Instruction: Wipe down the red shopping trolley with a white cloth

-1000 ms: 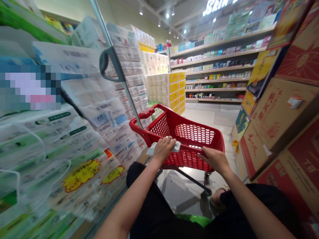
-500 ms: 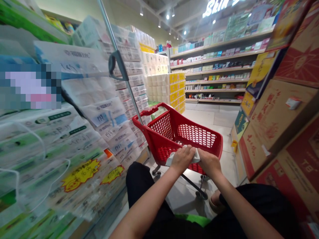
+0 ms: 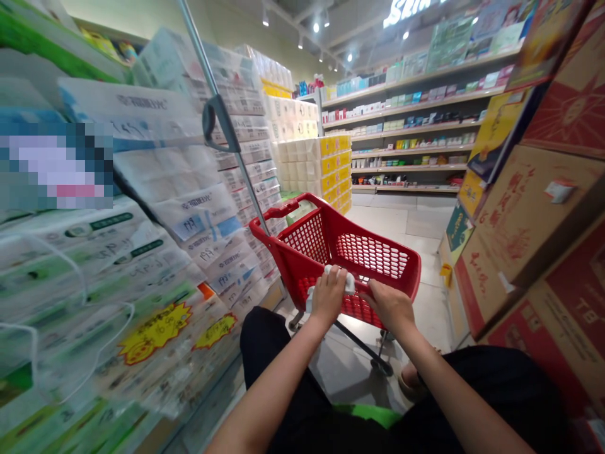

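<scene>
A red plastic shopping cart [image 3: 373, 255] stands in a store aisle just in front of me. My left hand [image 3: 328, 296] presses a white cloth [image 3: 348, 282] against the near rim of the cart, fingers curled over it. Close beside it on the same rim, my right hand [image 3: 390, 307] grips the red edge. The cart basket looks empty. Its grey pull handle [image 3: 220, 126] sticks up at the left.
Stacked packs of tissue paper [image 3: 155, 214] with yellow price tags fill the left side. Cardboard boxes [image 3: 529, 214] are piled on the right. Shelves of small goods [image 3: 416, 126] line the far wall, with yellow cartons [image 3: 333, 167] stacked before them. Tiled floor [image 3: 401, 221] runs ahead.
My left hand with the cloth slid right along the near rim, then back a little left. My right hand moved left along the rim, closer to the left hand.
</scene>
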A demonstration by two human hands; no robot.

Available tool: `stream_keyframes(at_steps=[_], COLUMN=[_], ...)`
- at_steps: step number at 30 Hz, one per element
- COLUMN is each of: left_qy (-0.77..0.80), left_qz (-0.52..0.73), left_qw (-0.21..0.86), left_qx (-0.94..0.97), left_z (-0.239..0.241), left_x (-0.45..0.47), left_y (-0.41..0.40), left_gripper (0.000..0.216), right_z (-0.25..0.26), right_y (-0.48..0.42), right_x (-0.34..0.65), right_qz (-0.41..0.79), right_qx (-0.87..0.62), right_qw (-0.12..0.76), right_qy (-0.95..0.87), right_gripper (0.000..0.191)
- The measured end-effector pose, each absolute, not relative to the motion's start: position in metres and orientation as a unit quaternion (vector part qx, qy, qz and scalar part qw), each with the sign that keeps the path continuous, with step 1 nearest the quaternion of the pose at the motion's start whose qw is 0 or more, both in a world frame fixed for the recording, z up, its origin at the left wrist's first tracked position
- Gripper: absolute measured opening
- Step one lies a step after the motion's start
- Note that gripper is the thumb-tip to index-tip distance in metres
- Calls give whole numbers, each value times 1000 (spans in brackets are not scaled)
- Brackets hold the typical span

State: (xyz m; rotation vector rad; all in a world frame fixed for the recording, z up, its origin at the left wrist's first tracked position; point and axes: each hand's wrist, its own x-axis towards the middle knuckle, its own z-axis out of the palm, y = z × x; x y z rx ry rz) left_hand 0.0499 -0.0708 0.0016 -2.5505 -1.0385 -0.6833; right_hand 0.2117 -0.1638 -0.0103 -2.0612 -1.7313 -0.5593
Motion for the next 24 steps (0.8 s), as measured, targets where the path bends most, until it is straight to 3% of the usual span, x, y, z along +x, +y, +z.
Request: stream_keyframes(at_steps=[3, 6, 11, 24], left_qy=[-313, -281, -356, -395], left_qz=[-229, -208, -211, -225], left_qw=[138, 136, 148, 129], left_qx=[-911, -927, -898, -881], left_z=[-6, 1, 16, 16], left_x=[61, 50, 18, 20], left_y=[-86, -78, -45, -28], left_gripper=[43, 44, 43, 36], right_z=[-9, -10, -15, -8], right_y=[-164, -165, -161, -161], right_x=[210, 212, 212, 203], right_qz=[-189, -185, -198, -176], right_qx=[-733, -727, -726, -724], right_qw=[189, 191, 192, 186], right_qy=[-625, -633, -630, -640], right_gripper=[16, 20, 34, 24])
